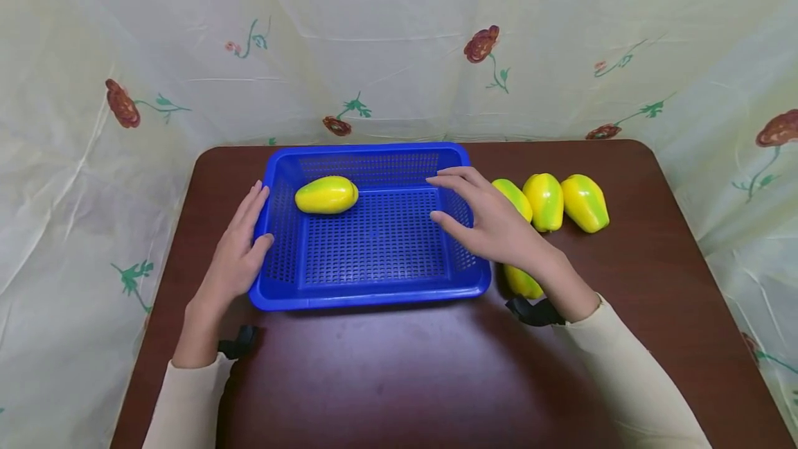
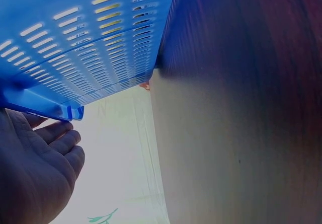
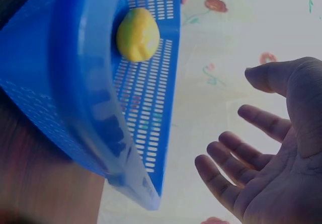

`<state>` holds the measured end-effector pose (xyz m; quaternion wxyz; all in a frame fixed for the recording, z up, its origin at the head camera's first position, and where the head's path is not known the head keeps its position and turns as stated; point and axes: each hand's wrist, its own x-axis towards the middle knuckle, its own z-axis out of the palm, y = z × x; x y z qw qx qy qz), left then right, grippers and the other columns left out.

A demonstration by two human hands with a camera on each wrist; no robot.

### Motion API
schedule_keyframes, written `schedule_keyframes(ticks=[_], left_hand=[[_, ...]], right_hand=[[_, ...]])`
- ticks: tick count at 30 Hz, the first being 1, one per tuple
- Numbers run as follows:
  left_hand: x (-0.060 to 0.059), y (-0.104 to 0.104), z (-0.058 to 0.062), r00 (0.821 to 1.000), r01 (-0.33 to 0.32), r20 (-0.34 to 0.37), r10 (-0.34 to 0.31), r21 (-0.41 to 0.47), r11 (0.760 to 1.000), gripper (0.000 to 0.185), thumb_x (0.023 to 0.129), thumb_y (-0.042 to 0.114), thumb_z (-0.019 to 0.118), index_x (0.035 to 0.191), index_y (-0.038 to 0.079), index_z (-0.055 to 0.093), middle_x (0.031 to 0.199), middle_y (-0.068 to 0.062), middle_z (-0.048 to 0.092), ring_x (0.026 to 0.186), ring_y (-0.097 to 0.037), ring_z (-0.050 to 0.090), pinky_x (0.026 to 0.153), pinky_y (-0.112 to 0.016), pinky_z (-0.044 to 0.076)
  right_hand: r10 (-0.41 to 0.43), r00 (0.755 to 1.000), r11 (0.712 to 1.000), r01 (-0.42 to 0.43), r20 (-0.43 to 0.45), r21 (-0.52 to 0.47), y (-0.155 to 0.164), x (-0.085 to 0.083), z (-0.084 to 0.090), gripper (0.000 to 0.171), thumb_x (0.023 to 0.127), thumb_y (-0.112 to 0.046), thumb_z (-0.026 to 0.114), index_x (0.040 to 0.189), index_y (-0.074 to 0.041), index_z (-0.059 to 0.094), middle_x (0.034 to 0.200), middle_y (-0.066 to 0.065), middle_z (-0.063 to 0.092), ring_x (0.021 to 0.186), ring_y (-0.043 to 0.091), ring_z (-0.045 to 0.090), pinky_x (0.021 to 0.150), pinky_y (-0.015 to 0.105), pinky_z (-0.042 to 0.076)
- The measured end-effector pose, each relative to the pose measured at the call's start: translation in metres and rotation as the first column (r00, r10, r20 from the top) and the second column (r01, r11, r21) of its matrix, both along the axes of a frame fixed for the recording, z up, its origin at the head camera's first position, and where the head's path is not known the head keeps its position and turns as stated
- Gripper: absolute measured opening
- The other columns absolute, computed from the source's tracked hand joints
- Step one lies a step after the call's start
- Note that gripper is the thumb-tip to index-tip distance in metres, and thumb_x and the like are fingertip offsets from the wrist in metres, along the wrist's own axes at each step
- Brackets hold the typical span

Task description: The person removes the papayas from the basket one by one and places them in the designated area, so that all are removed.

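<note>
left hand [image 1: 240, 248] flat, fingers straight against basket [image 1: 374, 296] left wall | right hand [image 1: 489, 220] relaxed, empty, above right rim | 1 mango [image 1: 327, 195] inside, far-left | 4 mangoes [image 1: 545, 201] on table [image 1: 405, 373], right

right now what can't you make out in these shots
- Head view: the right hand and wrist cover most of the fruit by the basket's near right corner and part of the nearest fruit in the row.
- Head view: whether the right hand touches the blue basket cannot be told.
- Left wrist view: the basket wall hides its inside; the left hand is cut by the frame edge.
- Right wrist view: the fruit outside the basket are out of frame.
</note>
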<state>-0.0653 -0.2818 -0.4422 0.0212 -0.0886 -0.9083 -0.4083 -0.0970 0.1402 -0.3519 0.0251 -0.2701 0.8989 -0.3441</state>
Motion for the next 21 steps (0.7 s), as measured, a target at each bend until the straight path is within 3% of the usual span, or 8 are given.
schedule_keyframes(ticks=[21], left_hand=[[-0.003, -0.001, 0.0, 1.0, 0.007, -0.015, -0.007, 0.003, 1.0, 0.073, 0.103, 0.011, 0.046, 0.171, 0.023, 0.022, 0.18, -0.006, 0.015, 0.165, -0.041, 0.018, 0.125, -0.077, 0.02]], right_hand=[[0.145, 0.988, 0.983, -0.149, 0.046, 0.105, -0.038, -0.028, 0.008, 0.051, 0.104, -0.035, 0.066, 0.152, -0.019, 0.057, 0.156, 0.004, 0.053, 0.148, 0.022, 0.049, 0.117, 0.045, 0.051]])
